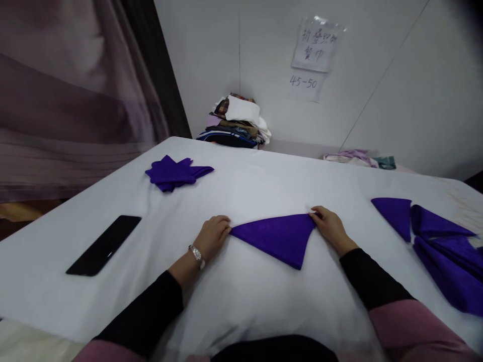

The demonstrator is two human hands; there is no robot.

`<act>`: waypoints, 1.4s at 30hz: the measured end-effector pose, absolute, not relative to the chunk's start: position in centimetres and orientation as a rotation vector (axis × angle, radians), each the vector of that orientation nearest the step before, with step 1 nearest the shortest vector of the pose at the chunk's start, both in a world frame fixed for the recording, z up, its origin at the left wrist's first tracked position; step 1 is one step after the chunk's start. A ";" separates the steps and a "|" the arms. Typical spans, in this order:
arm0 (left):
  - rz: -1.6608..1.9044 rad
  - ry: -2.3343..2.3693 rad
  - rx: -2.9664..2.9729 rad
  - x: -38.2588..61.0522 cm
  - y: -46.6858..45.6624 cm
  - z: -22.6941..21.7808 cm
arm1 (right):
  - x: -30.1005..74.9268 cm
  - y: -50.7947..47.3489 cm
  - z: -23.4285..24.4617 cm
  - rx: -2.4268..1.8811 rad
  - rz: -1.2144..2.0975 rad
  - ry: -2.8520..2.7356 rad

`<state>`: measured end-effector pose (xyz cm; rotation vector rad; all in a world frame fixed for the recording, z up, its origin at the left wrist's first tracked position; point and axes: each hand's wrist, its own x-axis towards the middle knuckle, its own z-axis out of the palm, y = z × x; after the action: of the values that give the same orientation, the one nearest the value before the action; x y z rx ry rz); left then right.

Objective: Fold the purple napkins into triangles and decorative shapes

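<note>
A purple cloth napkin (277, 236), folded into a triangle, lies on the white-covered table in front of me. My left hand (213, 235) pinches its narrow left corner, fingers closed. At the upper right corner, my right hand (329, 225) holds the cloth between thumb and fingers. The long upper edge runs nearly straight between both hands, while the third corner points down toward me. A watch or bracelet (196, 256) circles my left wrist.
A dark flat phone-like slab (103, 246) and a bunched purple cloth (171, 173) lie to the left. Several folded purple napkins (449, 256) rest at the right. Stacked clothes (237, 120) sit beyond the table's far edge, near a wall with handwritten sheets (315, 48).
</note>
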<state>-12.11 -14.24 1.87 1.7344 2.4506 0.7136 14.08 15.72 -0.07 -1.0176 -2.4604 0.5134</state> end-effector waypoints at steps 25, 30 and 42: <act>0.890 2.658 1.407 -12.1 -13.2 0.7 | 14.5 15.9 -0.5 -1.021 0.457 -2.412; 0.936 2.672 1.492 -9.7 -10.1 2.9 | 14.2 15.8 -0.5 -1.000 0.471 -2.402; 0.339 2.217 1.996 -2.0 -5.1 0.9 | 14.2 15.7 0.1 -0.952 0.428 -2.418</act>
<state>-2.05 -5.05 0.92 1.9962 2.2171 0.3386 14.21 15.68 0.07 -0.9524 -2.4180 0.4285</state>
